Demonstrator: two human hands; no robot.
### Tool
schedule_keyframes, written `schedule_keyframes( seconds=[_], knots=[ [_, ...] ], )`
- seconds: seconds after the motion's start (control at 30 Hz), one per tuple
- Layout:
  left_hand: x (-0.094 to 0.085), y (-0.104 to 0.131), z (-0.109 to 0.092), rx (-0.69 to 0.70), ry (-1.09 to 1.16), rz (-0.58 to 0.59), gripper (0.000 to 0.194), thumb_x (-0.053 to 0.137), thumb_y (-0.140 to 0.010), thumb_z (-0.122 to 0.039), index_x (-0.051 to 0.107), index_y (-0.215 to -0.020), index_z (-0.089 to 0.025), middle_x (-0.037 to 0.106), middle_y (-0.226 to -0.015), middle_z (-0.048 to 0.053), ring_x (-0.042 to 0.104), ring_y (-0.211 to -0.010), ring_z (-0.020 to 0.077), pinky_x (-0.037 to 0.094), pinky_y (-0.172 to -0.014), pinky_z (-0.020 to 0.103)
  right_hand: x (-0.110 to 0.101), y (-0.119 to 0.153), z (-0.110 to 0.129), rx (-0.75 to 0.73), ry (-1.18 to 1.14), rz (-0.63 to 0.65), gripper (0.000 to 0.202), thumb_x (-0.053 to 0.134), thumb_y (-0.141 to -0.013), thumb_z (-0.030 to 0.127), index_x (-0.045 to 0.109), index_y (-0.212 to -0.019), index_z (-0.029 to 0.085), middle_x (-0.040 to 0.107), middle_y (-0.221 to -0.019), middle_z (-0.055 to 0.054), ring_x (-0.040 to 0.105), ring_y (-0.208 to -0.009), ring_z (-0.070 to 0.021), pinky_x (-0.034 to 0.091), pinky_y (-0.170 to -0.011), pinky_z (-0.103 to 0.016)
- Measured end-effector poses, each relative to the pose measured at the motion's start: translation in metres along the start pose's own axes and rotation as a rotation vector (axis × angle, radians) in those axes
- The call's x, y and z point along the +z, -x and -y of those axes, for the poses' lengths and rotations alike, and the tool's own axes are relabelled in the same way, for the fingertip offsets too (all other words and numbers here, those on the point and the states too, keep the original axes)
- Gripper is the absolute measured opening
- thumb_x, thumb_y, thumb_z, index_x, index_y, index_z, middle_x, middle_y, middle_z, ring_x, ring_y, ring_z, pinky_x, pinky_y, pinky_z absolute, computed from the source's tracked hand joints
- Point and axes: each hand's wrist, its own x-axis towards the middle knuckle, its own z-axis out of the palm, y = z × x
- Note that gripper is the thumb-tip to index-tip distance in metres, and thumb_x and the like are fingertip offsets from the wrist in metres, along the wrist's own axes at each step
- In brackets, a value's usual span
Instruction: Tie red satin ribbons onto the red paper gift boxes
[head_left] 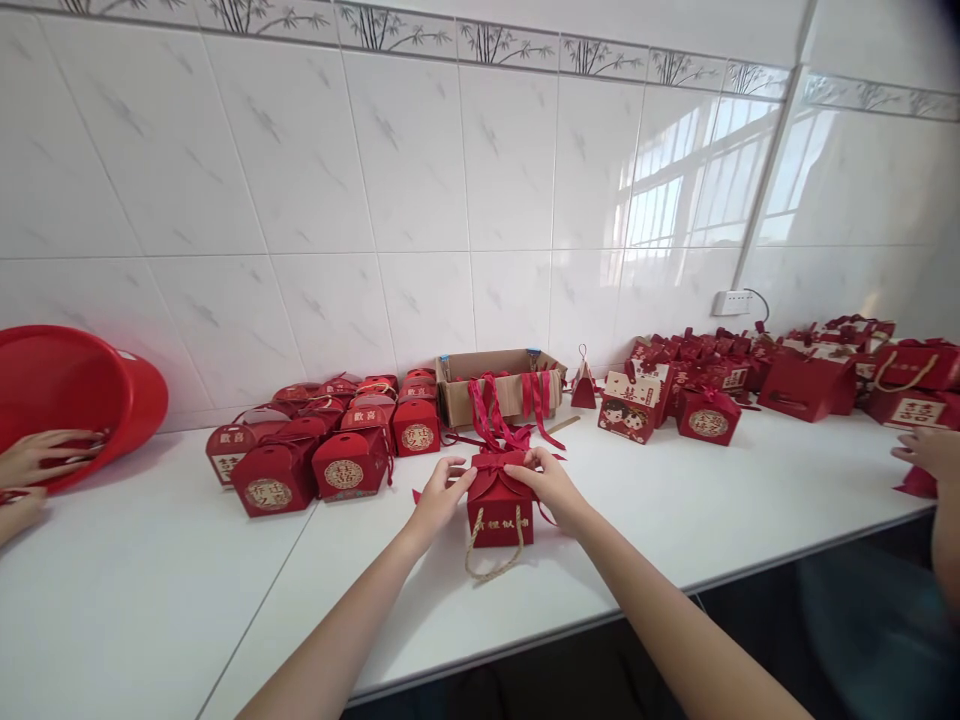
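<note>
Pinching ribbon (493, 461), 2 hands (441, 495) (556, 490) perhaps hide its edges.

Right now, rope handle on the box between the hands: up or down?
Down: the rope handle hangs in front of the box, loop past its bottom edge.

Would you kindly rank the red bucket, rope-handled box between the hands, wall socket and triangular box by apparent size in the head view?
1. Red bucket, though cropped.
2. Rope-handled box.
3. Wall socket and triangular box: too alike to rank.
</note>
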Motion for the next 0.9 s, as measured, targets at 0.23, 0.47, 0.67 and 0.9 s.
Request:
schedule_keyframes(
  seconds=[0.23,0.47,0.67,0.9],
  knots=[
    [0.002,0.000,0.006,-0.028,0.081,0.008,0.051,0.059,-0.072,-0.058,0.049,-0.106,-0.020,0.061,-0.103,0.008,0.060,-0.096,0.0225,0.047,-0.079,0.033,0.010,-0.006,-0.009,-0.003,0.028,-0.098,0.030,0.066,-0.062,0.036,0.040,-0.069,0.021,0.051,-0.070,0.003,0.052,-0.065,-0.0145,0.041,-0.057,-0.026],
    [0.004,0.001,0.008,-0.036,0.092,0.016,0.052,0.058,-0.074,-0.059,0.047,-0.107,-0.020,0.059,-0.104,0.008,0.060,-0.095,0.0214,0.047,-0.076,0.030,0.010,-0.007,-0.018,-0.061,0.093,-0.152,0.030,0.066,-0.060,0.035,0.040,-0.066,0.021,0.049,-0.076,0.002,0.049,-0.068,-0.0145,0.041,-0.059,-0.026],
    [0.002,0.003,0.005,-0.016,0.055,0.014,0.048,0.064,-0.070,-0.056,0.046,-0.099,-0.021,0.057,-0.096,0.004,0.059,-0.081,0.0160,0.045,-0.069,0.025,0.008,-0.005,-0.021,-0.065,0.152,-0.087,0.028,0.064,-0.063,0.036,0.040,-0.069,0.021,0.050,-0.074,0.002,0.050,-0.069,-0.0154,0.041,-0.059,-0.026],
    [-0.003,0.002,0.001,0.005,-0.049,0.103,0.050,0.058,-0.069,-0.063,0.040,-0.056,-0.019,0.034,-0.050,-0.007,0.027,-0.046,0.0074,0.021,-0.046,0.023,-0.010,-0.003,-0.009,-0.090,0.257,0.006,0.023,0.058,-0.071,0.036,0.041,-0.074,0.020,0.050,-0.071,0.003,0.048,-0.065,-0.0135,0.037,-0.058,-0.025]
  ],
)
